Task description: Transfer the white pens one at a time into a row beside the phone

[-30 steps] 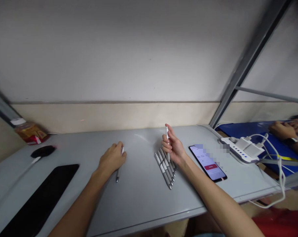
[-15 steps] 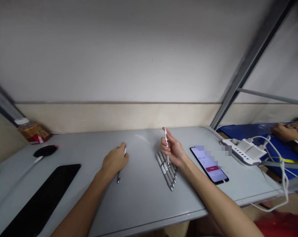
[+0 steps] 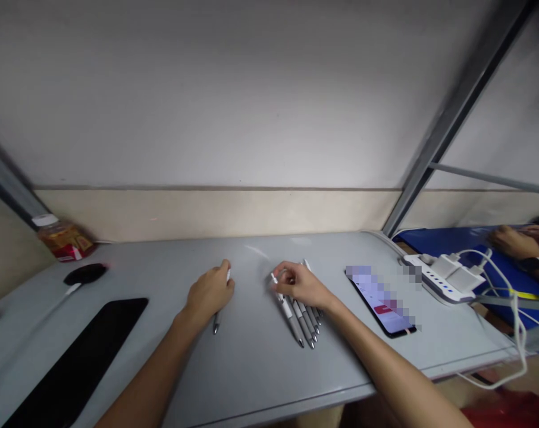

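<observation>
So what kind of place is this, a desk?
Probably a shared work desk: a grey table against a plain wall, with a row of pens, a phone and a power strip with chargers. Another person's hands are at the next table.

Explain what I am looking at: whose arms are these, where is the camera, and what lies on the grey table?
No machine here: a person wears one camera on the head, looking forward and down, so the two bare arms are that person's own. The left hand holds the upper end of a single grey-and-white ballpoint pen lying on the pale grey table. The right hand curls over the tops of a row of similar grey-and-white pens; whether it grips one I cannot tell. Right of them lies a lit black smartphone, then a white power strip with plugged chargers. At left lie a flat black pad and a white-lidded jar. Far right, another person's hands show.
</observation>
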A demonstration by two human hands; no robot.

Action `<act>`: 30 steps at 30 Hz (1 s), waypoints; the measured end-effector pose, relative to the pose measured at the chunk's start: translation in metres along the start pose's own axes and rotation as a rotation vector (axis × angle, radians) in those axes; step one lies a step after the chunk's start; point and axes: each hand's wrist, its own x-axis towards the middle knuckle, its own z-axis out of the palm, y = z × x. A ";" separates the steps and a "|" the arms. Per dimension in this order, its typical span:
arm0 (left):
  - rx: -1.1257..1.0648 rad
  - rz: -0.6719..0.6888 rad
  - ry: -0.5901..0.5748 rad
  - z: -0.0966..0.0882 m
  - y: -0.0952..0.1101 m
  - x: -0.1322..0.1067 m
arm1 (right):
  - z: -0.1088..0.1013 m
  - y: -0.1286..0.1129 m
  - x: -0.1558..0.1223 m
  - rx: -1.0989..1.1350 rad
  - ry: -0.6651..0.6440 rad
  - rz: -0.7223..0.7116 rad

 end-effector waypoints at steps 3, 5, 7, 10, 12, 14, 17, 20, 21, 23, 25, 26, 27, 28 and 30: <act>-0.003 0.007 0.003 0.000 0.000 0.000 | -0.002 0.003 0.001 -0.157 -0.001 -0.035; -0.011 0.010 0.002 0.000 0.000 0.000 | -0.003 0.003 0.001 -0.276 0.000 -0.060; -0.019 0.007 0.000 -0.001 0.001 0.000 | -0.004 0.004 0.002 -0.415 0.010 -0.107; -0.030 -0.002 -0.008 -0.002 0.002 0.000 | -0.004 0.005 0.001 -0.641 0.031 -0.171; -0.030 -0.004 -0.017 -0.003 0.002 -0.001 | -0.004 0.006 0.000 -0.754 0.031 -0.152; -0.020 -0.003 -0.021 -0.003 0.002 -0.001 | -0.004 0.007 -0.001 -0.805 0.036 -0.124; -0.010 -0.002 -0.018 -0.003 0.002 -0.002 | -0.006 0.007 0.000 -0.808 0.051 -0.112; -0.016 -0.002 -0.027 -0.004 0.003 -0.003 | -0.008 0.007 0.001 -0.802 0.025 -0.091; -0.018 0.000 -0.029 -0.005 0.003 -0.003 | -0.009 0.008 0.001 -0.797 0.018 -0.084; -0.019 0.002 -0.027 -0.005 0.003 -0.003 | -0.010 0.007 0.001 -0.789 0.008 -0.071; -0.022 0.004 -0.022 -0.005 0.004 -0.004 | -0.011 0.006 0.000 -0.781 0.008 -0.062; -0.022 0.008 -0.019 -0.005 0.004 -0.004 | -0.012 0.005 0.000 -0.774 0.013 -0.063; -0.023 0.012 -0.016 -0.005 0.004 -0.004 | -0.012 0.003 0.000 -0.763 0.028 -0.069; -0.024 0.018 -0.014 -0.004 0.004 -0.004 | -0.014 0.002 0.000 -0.746 0.052 -0.080; -0.035 0.029 -0.012 -0.004 0.006 -0.004 | -0.020 0.002 0.001 -0.704 0.138 -0.108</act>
